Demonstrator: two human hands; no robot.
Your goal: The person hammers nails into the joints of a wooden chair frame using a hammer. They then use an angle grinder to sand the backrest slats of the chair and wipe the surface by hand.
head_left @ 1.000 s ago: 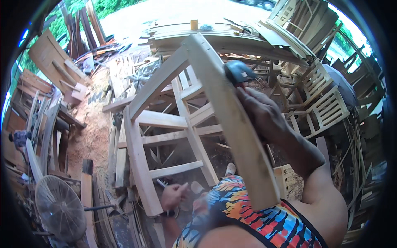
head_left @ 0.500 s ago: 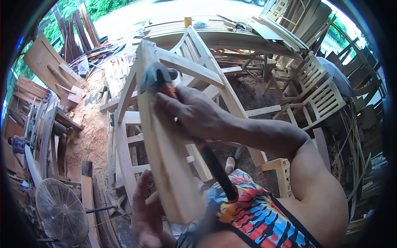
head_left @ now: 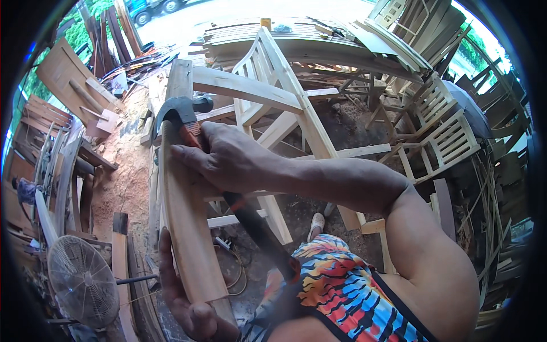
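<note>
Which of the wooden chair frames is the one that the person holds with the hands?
The unfinished chair frame nearest the camera: left hand grips its curved leg's lower end, right hand holds a hammer against it. The others stand untouched behind.

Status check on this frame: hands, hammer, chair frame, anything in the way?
Right hand gripping hammer near its head, against the chair frame. Left hand holding the frame's lower end. Nothing in the way; fan off to the left.
</note>
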